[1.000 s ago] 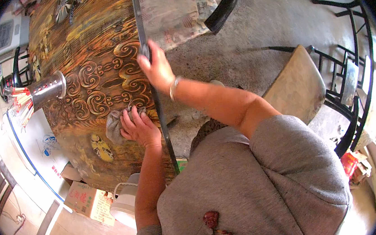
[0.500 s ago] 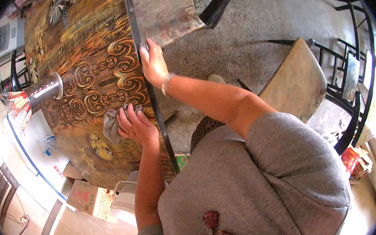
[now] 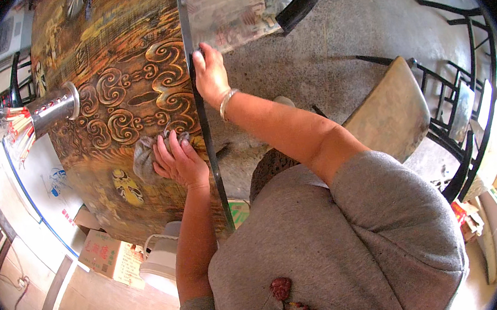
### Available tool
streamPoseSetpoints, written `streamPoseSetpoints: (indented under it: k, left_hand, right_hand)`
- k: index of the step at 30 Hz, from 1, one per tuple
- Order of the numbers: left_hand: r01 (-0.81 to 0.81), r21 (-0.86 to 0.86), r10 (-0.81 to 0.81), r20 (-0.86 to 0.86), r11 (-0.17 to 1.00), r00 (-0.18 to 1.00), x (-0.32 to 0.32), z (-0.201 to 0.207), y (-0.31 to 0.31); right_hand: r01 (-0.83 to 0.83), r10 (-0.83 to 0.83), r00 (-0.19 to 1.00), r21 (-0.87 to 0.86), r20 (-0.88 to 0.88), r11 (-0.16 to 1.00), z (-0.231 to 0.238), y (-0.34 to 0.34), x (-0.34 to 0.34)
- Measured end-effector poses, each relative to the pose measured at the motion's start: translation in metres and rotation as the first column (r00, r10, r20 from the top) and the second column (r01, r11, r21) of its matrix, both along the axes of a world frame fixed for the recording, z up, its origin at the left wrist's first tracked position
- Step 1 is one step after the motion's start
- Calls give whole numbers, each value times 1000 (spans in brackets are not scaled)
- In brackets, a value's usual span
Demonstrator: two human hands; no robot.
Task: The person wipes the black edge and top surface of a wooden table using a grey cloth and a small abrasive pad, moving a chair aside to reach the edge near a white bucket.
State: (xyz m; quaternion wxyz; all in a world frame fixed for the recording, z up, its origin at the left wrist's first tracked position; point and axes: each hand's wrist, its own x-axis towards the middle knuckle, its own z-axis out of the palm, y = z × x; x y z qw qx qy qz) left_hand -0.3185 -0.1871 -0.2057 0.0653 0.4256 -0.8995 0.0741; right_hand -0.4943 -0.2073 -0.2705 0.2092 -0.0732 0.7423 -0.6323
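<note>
A crumpled grey cloth [image 3: 145,159] lies under my left hand [image 3: 182,163], whose fingers bend over it and press it to the tabletop. Carved scrolls and painted mask motifs cover the brown wooden table [image 3: 102,187]. At its dark right-hand edge [image 3: 198,106] is my right hand [image 3: 212,78], with the thumb at the rim and a finger reaching forward along it. Its remaining fingers are partly hidden. A bracelet circles that wrist.
A metal holder [image 3: 58,106] with bundled chopsticks [image 3: 19,126] is on the table's left side. Below the table are a white bucket [image 3: 161,259] and a cardboard box [image 3: 101,253]. A chair seat [image 3: 396,102] is on the right; another chair [image 3: 241,12] is at the far edge.
The view has shifted slightly. Both hands keep nearly the same places, the left on the cloth and the right at the table edge.
</note>
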Motion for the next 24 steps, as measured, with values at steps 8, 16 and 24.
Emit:
streamPoseSetpoints:
  k: [8,16,24]
  left_hand:
    - [2,-22,-2,-26,1000,1000,0,-6,-3]
    - [19,-52,-21,-36,998,999,-4,-2,-1]
    - [19,-74,-22,-35,997,999,0,-6,-2]
  right_hand:
    - [-205,198,969,38,145,978,-15,76,111]
    - [-106,111,948,-32,300,994,-16,55,81]
    - [-187,140,886,65,443,980,2,90,125]
